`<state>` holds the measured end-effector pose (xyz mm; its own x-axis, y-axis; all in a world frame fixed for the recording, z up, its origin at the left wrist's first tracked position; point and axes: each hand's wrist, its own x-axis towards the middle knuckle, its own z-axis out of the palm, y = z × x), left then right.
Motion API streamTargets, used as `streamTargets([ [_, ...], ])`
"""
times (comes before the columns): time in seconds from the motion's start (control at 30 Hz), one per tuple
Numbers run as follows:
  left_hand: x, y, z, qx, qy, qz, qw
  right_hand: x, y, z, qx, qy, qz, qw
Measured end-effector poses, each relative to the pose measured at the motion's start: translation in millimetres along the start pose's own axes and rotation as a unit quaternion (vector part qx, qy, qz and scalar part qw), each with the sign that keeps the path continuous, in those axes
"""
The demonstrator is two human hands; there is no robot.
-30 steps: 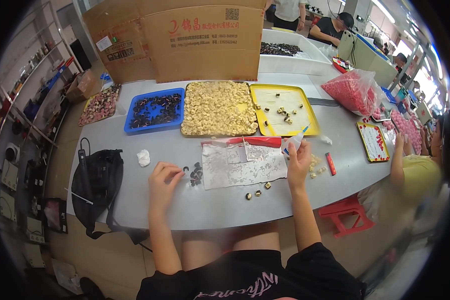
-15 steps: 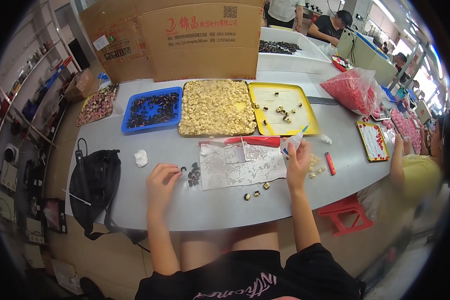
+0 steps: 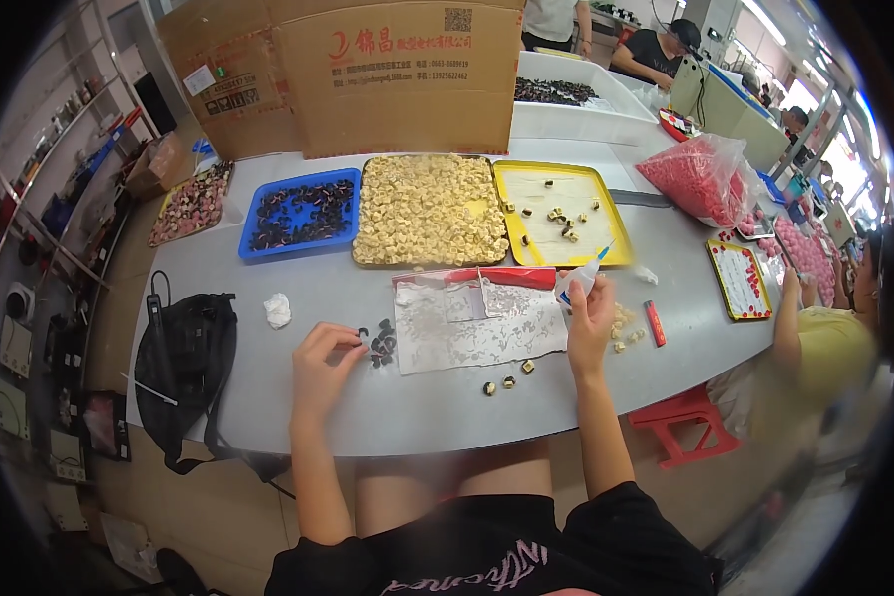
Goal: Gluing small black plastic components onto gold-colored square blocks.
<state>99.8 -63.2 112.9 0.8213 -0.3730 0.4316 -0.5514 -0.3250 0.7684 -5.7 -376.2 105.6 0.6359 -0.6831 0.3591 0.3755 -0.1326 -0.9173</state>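
Note:
My left hand [image 3: 326, 360] pinches a small black curved piece [image 3: 364, 333] between thumb and fingertips, just left of a loose pile of similar black pieces [image 3: 382, 344]. In my right hand [image 3: 593, 313] is a small white squeeze bottle [image 3: 580, 280] with a blue nozzle, held tilted with its tip up and to the right. Between the hands lies a whitish, stained work sheet [image 3: 482, 333] with a red strip along its far edge. Several small cream-and-black pieces [image 3: 509, 381] sit near its front edge. Loose cream pieces [image 3: 621, 323] lie beside my right hand.
Behind the sheet stand a blue tray [image 3: 250, 248] of black pieces, a tray heaped with cream pieces [image 3: 427, 214], and a yellow tray [image 3: 614, 223] with several assembled pieces. A black bag [image 3: 184, 363] lies left, a red stick-like object [image 3: 656, 324] right. A cardboard box [image 3: 397, 79] stands behind.
The bottle in my right hand has turned very slightly. My left hand keeps its pinch on the black piece, and the view has shifted a little.

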Motion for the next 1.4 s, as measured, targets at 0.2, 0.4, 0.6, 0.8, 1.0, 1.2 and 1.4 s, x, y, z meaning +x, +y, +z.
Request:
streamTargets([
  [0.2, 0.1, 2.8, -0.2, -0.006, 0.013, 0.007, 1.0, -0.2, -2.5, 1.0, -0.005, -0.002, -0.002, 1.0],
  [0.4, 0.0, 2.9, 0.5, -0.008, 0.011, 0.009, 1.0, 0.0, -0.7, 0.7, 0.003, -0.002, -0.005, 1.0],
  [0.6, 0.5, 5.3, -0.1, -0.004, 0.013, 0.014, 1.0, 0.7, 1.3, -0.2, 0.003, -0.003, -0.003, 1.0],
  [0.8, 0.0, 5.3, 0.6, -0.003, 0.016, 0.009, 1.0, 0.2, -0.6, 0.8, 0.005, -0.005, -0.003, 1.0],
  [1.0, 0.2, 7.1, 0.5, 0.002, 0.019, 0.004, 1.0, 0.6, 2.0, -1.2, -0.001, -0.01, 0.001, 1.0],
  [1.2, 0.4, 4.8, -0.2, 0.012, 0.018, 0.028, 0.999, 0.8, 0.5, 0.1, 0.001, -0.013, -0.003, 1.0],
  [1.4, 0.2, 4.8, 0.1, 0.009, 0.022, 0.024, 0.999, 0.3, 0.6, 0.2, -0.005, -0.013, -0.003, 1.0],
])
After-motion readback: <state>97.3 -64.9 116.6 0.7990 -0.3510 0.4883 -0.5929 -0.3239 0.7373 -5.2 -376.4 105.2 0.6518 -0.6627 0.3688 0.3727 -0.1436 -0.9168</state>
